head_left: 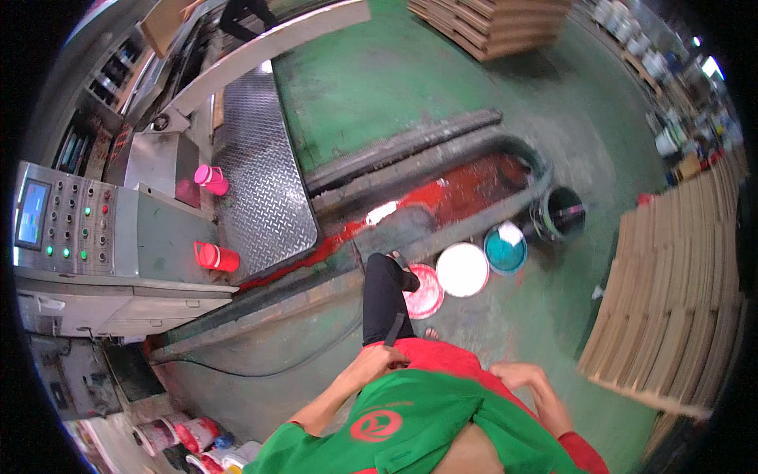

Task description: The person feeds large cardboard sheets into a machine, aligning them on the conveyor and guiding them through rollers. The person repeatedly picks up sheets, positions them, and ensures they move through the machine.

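My left hand [386, 359] is closed at the red lower part of my green and red shirt [434, 395], beside a narrow dark strap. My right hand [515, 374] is closed on the shirt's other side, its fingertips partly hidden by the cloth. Below them a leg in dark trousers [383, 296] stretches forward. Its sandalled foot is beside a bucket with red-stained contents [425, 292]. Right of that stand a white round bucket [463, 269] and a teal bucket [506, 250] with a white piece on it.
A dark bucket [557, 213] stands beside a curbed trough [474, 189] holding red liquid. At left are a control panel [75, 221], a tread-plate step [264, 174] and two pink-red jugs. Stacked cardboard [671, 292] rises at right. Another person [246, 17] is at the machine.
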A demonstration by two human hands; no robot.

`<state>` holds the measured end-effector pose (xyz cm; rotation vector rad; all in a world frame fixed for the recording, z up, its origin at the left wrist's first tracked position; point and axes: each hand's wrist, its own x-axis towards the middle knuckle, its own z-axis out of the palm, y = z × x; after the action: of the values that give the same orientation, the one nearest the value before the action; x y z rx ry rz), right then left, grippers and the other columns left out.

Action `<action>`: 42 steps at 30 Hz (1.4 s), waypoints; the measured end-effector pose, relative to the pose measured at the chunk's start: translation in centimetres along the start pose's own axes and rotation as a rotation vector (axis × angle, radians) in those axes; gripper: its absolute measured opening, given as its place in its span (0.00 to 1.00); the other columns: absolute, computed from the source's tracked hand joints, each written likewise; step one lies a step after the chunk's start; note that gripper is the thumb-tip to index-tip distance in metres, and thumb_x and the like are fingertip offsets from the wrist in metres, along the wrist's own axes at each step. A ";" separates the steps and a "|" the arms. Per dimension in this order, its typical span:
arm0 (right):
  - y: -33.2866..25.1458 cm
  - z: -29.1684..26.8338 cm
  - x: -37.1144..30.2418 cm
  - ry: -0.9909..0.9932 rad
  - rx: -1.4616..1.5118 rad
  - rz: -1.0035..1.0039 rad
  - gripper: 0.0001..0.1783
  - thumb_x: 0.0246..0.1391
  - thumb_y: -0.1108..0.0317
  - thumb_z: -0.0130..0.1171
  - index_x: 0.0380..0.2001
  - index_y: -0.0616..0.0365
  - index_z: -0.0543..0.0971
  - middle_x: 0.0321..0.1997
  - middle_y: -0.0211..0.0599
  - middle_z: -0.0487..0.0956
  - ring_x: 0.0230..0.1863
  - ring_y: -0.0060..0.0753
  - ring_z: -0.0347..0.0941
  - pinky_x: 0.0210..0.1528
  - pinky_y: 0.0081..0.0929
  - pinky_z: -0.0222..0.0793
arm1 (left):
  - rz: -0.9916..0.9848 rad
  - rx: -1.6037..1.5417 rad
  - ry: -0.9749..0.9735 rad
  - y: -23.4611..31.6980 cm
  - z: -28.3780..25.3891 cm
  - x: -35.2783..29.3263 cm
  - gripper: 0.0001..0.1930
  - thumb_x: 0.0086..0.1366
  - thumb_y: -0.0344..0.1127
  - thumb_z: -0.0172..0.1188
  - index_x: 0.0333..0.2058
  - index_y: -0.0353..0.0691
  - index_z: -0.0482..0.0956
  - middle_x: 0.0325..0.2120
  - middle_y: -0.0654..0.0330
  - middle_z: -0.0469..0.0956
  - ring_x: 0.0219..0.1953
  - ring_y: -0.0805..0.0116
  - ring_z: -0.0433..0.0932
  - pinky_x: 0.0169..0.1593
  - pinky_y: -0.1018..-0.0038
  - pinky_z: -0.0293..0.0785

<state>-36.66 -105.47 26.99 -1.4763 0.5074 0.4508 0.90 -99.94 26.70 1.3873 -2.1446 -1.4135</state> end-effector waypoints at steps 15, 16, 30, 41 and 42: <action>-29.4 -39.6 10.9 -0.180 -0.437 0.183 0.21 0.48 0.51 0.61 0.22 0.62 0.80 0.19 0.44 0.79 0.21 0.28 0.73 0.26 0.35 0.67 | -0.165 0.036 0.147 -3.0 -39.4 14.0 0.12 0.49 0.37 0.63 0.34 0.44 0.86 0.24 0.50 0.82 0.30 0.48 0.81 0.33 0.57 0.76; -30.9 -41.6 12.0 -0.209 -0.462 0.186 0.22 0.48 0.50 0.62 0.22 0.62 0.80 0.19 0.44 0.79 0.21 0.29 0.73 0.26 0.35 0.67 | -0.217 0.009 0.180 -3.3 -40.8 13.7 0.12 0.49 0.37 0.63 0.35 0.45 0.86 0.24 0.50 0.82 0.30 0.48 0.81 0.34 0.57 0.76; -42.4 -72.3 39.4 -0.450 -0.656 -0.053 0.17 0.41 0.59 0.61 0.21 0.65 0.79 0.22 0.58 0.78 0.24 0.53 0.77 0.27 0.45 0.67 | -0.492 -0.293 0.424 -18.7 -64.5 16.3 0.17 0.51 0.41 0.65 0.38 0.39 0.84 0.32 0.47 0.83 0.36 0.53 0.84 0.39 0.62 0.78; -51.7 -83.5 47.7 -0.676 0.032 0.191 0.27 0.51 0.56 0.66 0.49 0.65 0.78 0.53 0.47 0.80 0.53 0.30 0.74 0.55 0.36 0.70 | -0.234 -0.040 0.432 -27.9 -84.8 18.9 0.12 0.51 0.39 0.57 0.19 0.36 0.73 0.22 0.44 0.76 0.29 0.41 0.78 0.30 0.52 0.71; -53.1 -84.0 48.9 -0.668 0.032 0.209 0.27 0.51 0.56 0.66 0.50 0.65 0.78 0.53 0.47 0.79 0.53 0.30 0.74 0.55 0.36 0.70 | -0.231 -0.095 0.432 -29.6 -85.9 18.6 0.12 0.52 0.39 0.57 0.19 0.36 0.73 0.22 0.43 0.76 0.29 0.41 0.78 0.31 0.52 0.71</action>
<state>29.97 -193.04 39.74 -1.1535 0.1297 1.0468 61.24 -168.76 41.35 1.7564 -1.6694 -1.1342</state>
